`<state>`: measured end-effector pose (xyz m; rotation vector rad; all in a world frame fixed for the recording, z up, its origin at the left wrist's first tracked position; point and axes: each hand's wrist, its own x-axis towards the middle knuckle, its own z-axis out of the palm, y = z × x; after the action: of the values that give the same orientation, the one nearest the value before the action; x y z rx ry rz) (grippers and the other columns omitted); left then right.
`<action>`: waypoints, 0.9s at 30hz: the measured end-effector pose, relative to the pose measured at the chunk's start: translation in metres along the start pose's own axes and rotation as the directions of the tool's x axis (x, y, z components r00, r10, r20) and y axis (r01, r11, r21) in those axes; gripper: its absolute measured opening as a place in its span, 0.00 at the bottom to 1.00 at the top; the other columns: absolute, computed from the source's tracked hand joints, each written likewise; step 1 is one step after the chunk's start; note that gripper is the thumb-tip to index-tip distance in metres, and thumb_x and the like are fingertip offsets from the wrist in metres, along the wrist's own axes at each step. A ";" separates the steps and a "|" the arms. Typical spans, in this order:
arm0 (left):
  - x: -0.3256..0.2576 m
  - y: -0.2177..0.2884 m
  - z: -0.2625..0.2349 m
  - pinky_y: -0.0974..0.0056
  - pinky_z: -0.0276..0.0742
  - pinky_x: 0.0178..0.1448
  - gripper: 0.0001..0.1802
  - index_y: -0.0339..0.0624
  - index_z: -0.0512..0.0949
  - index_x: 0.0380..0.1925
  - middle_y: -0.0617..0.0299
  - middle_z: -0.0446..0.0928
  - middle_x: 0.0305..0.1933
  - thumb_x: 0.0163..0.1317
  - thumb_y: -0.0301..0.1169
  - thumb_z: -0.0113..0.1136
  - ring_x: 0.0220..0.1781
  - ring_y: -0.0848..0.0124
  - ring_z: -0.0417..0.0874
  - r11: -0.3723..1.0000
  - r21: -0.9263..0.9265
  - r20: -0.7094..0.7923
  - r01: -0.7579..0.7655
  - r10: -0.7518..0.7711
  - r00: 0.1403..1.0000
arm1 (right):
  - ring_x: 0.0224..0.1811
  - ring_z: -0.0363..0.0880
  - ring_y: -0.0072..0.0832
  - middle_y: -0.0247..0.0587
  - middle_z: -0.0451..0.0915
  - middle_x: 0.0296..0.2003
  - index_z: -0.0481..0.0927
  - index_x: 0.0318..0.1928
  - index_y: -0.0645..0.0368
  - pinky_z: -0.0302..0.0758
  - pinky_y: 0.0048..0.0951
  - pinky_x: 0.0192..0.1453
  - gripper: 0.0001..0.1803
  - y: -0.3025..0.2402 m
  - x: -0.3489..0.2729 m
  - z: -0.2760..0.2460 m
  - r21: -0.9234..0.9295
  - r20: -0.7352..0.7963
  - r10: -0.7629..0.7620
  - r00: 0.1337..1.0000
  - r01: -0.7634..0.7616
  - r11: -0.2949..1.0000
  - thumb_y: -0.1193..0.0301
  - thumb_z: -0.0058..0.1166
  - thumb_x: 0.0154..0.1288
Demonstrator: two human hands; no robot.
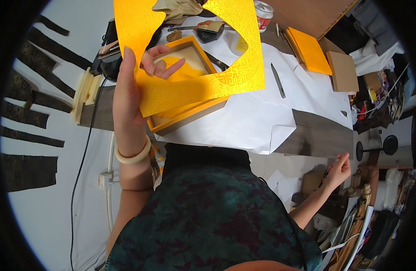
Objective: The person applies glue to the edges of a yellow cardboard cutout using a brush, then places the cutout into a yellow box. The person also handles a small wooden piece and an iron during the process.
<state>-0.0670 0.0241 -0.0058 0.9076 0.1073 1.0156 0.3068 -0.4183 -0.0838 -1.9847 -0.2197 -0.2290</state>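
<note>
My left hand (126, 90) holds up a stiff, shiny yellow patterned sheet (171, 94) by its lower left side, thumb in front and fingers behind. A large ragged-edged opening is cut through the sheet. Behind and below it, a shallow open box (192, 119) with yellow rims lies tilted on white paper, showing yellow material inside; the sheet hides part of it. Out to the right, past the table's front edge, my right hand (338, 171) hangs in the air with curled fingers, and nothing shows in it. A pale bangle (134, 156) circles my left wrist.
White paper (253, 128) covers much of the dark table (311, 135). A slim grey knife-like tool (278, 80) lies there. Yellow sheets (309, 50) and a brown board (343, 72) sit at the right. A can (263, 17) stands at the back. A black cable (83, 156) hangs left.
</note>
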 end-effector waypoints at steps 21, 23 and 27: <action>-0.007 -0.004 0.022 0.49 0.80 0.67 0.30 0.36 0.73 0.25 0.46 0.73 0.47 0.79 0.51 0.44 0.61 0.62 0.76 0.966 0.259 0.177 -0.013 -0.034 0.984 | 0.40 0.68 0.34 0.36 0.65 0.33 0.87 0.34 0.57 0.68 0.35 0.43 0.17 -0.256 -0.064 0.198 0.432 0.435 -0.900 -0.017 0.881 0.192 0.60 0.74 0.49; -0.008 -0.003 0.023 0.50 0.80 0.67 0.31 0.36 0.73 0.25 0.45 0.73 0.49 0.79 0.51 0.44 0.60 0.63 0.78 0.964 0.267 0.194 -0.015 -0.038 0.980 | 0.38 0.68 0.34 0.36 0.64 0.32 0.86 0.31 0.59 0.68 0.34 0.41 0.17 -0.252 -0.066 0.202 0.442 0.414 -0.910 0.004 0.873 0.205 0.60 0.74 0.48; -0.009 -0.008 0.027 0.51 0.81 0.67 0.31 0.35 0.73 0.25 0.46 0.73 0.48 0.79 0.51 0.43 0.59 0.63 0.78 0.964 0.264 0.190 -0.024 -0.028 0.981 | 0.33 0.69 0.32 0.35 0.67 0.29 0.86 0.31 0.61 0.68 0.32 0.37 0.13 -0.246 -0.070 0.208 0.460 0.343 -0.938 0.058 0.860 0.222 0.64 0.73 0.53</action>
<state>-0.0542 -0.0008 0.0034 1.2464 0.0823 0.9188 0.1890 -0.1322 0.0289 -1.3918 -1.9299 -0.3911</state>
